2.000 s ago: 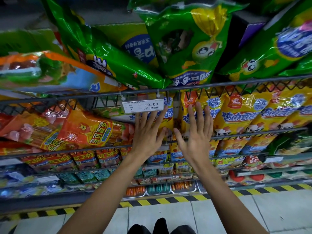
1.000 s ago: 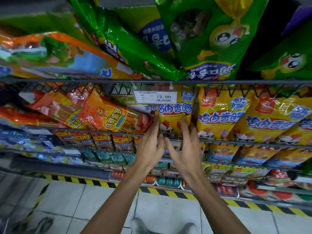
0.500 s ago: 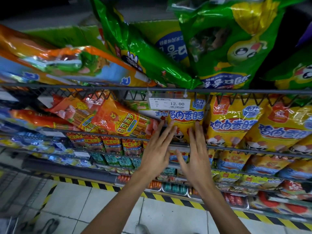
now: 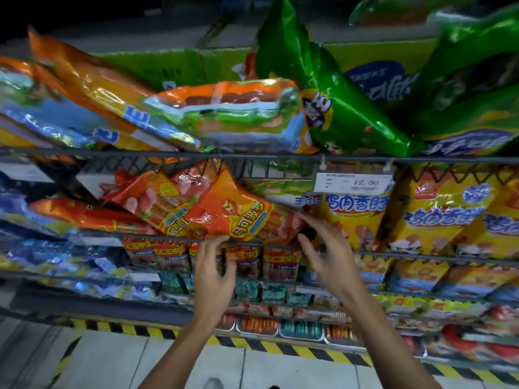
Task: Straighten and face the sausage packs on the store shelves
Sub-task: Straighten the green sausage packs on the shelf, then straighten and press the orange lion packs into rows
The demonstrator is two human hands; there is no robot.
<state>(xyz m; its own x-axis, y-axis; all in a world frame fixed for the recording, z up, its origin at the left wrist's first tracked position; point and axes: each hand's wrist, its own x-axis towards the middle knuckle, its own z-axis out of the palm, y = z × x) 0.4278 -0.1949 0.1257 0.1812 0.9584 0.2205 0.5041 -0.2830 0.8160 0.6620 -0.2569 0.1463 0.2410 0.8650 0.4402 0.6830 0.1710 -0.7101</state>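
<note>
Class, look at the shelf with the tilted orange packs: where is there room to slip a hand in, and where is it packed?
One dark gap opens between the tilted orange pack and the yellow pack, just beyond the right hand. Another lies under the wire rail, above the orange pack and left of the price tag. Further right, the yellow packs stand edge to edge.

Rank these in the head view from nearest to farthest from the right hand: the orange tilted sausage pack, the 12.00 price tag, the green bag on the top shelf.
From the right hand:
1. Orange tilted sausage pack, just left of its fingertips.
2. 12.00 price tag, above on the shelf rail.
3. Green bag, higher still on the top shelf.
</note>
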